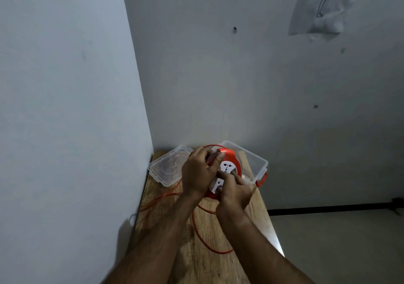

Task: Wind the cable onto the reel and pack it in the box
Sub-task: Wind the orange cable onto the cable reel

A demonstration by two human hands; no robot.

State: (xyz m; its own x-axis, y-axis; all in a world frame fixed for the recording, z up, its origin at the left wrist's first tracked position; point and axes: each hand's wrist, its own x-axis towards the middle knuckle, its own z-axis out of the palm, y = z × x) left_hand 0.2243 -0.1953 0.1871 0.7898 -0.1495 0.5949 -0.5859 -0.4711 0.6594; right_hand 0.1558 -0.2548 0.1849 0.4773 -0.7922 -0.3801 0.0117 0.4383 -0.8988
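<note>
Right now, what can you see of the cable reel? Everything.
The cable reel is a round orange plastic drum with a white socket face, held tilted above the wooden table. The left hand grips its far rim; the right hand rests fingers on the white face. Orange cable trails loose from it.

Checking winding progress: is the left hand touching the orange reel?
Touching. The head view shows the left hand gripping the reel, its fingers curled over the orange rim.
</note>
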